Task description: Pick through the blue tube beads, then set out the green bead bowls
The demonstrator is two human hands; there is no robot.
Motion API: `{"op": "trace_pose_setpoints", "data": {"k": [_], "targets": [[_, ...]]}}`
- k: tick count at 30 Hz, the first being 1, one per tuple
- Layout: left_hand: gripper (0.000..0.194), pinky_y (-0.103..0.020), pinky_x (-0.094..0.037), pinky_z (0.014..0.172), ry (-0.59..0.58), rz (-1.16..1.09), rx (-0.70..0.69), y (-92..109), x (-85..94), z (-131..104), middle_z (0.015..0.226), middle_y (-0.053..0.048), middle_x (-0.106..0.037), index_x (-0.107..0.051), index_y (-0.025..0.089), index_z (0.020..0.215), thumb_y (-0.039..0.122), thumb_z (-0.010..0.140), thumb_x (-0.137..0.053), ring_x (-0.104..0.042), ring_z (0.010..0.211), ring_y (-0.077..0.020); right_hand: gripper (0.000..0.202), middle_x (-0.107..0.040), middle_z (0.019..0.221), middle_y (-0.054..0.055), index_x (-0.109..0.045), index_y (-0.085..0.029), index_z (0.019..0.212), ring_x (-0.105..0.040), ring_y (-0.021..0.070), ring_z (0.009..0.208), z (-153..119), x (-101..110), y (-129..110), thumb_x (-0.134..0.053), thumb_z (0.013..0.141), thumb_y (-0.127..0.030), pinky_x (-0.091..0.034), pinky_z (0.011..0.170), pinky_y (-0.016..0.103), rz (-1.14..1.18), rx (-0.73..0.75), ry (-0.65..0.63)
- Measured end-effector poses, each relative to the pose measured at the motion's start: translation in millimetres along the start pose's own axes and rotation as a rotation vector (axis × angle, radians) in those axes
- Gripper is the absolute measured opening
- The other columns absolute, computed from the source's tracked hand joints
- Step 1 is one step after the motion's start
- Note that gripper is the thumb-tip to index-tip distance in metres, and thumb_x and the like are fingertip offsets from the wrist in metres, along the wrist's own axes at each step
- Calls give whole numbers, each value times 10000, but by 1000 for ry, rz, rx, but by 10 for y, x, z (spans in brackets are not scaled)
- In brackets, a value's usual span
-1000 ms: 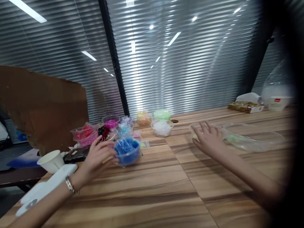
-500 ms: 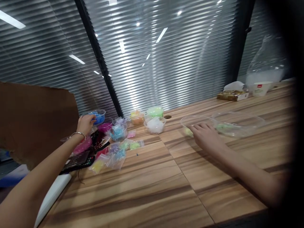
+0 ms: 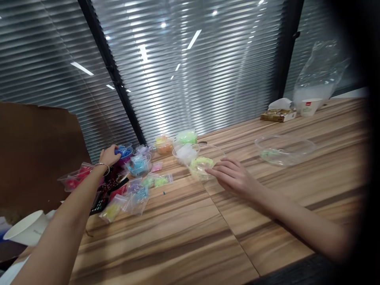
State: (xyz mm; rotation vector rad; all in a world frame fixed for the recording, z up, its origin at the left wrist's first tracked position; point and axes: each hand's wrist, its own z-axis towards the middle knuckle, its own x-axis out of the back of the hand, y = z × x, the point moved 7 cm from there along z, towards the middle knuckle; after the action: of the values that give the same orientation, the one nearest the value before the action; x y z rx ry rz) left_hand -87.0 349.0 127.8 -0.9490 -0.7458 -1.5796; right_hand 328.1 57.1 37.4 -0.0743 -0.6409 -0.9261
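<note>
My left hand (image 3: 109, 155) is closed on the near-left rim of a clear bowl with blue pieces (image 3: 124, 151). That bowl sits over or just in front of a bowl of magenta pieces (image 3: 126, 159), and I cannot tell whether it rests on it. At the middle of the table, my right hand (image 3: 230, 173) grips the right side of a clear bowl with yellow-green pieces (image 3: 202, 163). This bowl looks tilted, and its rim overlaps a bowl of white pieces (image 3: 185, 154). The right fingertips are partly hidden by the bowl's glare.
A clear bowl with a little green (image 3: 285, 150) stands to the right. Bowls of light blue (image 3: 138, 164), orange (image 3: 164, 145) and green (image 3: 186, 137) pieces stand at the back. Small bags (image 3: 111, 209) lie left of centre, near a white paper cup (image 3: 28, 229). A tissue box (image 3: 278, 114) stands far right.
My right hand has carried the yellow-green bowl left, away from the clear bowl beside it, up to the white one. The blue bowl in my left hand has shifted right over the magenta bowl.
</note>
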Motion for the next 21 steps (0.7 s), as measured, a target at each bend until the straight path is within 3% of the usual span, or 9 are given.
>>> {"op": "trace_pose_setpoints", "data": {"k": [5,7,9,10,12,14,17,21], "targets": [[491,-407,-333,1098,96,-67,-75,108,184,-80,1385,-141,-499,-492,111,1267,290,810,-486,-453,1291,-282,383,-743,1033,46,-574,-170,1279,-646,178,1056,139,204,-465,-551,908,-81,-494,971,382,160,231,117],[500,-359,-320,1127,136,-130,-142,255,275,-245,1414,-110,-475,-484,135,1286,310,817,-479,-433,1319,-244,349,-730,1125,57,-576,-152,1285,-615,164,1160,188,237,-652,-516,942,-121,-445,1053,360,202,316,91],[479,-370,-353,1112,186,-319,-243,466,401,-518,1358,-102,-532,-523,149,1259,346,823,-508,-486,1269,-250,361,-676,1253,82,-562,-154,1310,-549,195,1270,217,209,-719,-479,982,-279,-362,1131,419,227,317,10],[429,-375,-392,1078,188,-404,-221,539,452,-671,1299,-86,-580,-561,169,1217,362,838,-511,-533,1211,-250,405,-640,1310,94,-544,-154,1332,-510,218,1314,215,177,-702,-450,990,-349,-317,1155,462,232,297,-43],[327,-356,-486,955,92,-576,-126,688,499,-997,1152,-59,-659,-626,194,1105,391,876,-500,-621,1050,-231,452,-585,1380,108,-489,-156,1382,-457,246,1362,185,115,-556,-411,993,-372,-255,1172,529,214,219,-123],[292,-325,-519,884,-28,-731,-111,896,576,-1348,1105,-53,-678,-638,203,1071,405,896,-519,-638,1015,-222,439,-594,1372,89,-450,-194,1407,-467,227,1354,137,124,-249,-440,970,-229,-258,1170,526,125,59,-88],[219,-297,-522,890,-148,-783,-265,1224,822,-1837,1138,-42,-665,-655,227,1055,362,915,-554,-628,1054,-206,438,-604,1355,69,-489,-250,1370,-477,240,1338,-29,213,345,-475,939,-174,-265,1159,524,-123,-248,0],[203,-302,-480,1008,-168,-710,-563,1462,1254,-2297,1154,-21,-668,-646,252,1096,202,919,-560,-603,1132,-182,479,-433,1474,204,-467,-147,1385,-210,413,1447,-560,403,1072,-479,922,-266,-110,1094,691,-485,-642,19]]}}
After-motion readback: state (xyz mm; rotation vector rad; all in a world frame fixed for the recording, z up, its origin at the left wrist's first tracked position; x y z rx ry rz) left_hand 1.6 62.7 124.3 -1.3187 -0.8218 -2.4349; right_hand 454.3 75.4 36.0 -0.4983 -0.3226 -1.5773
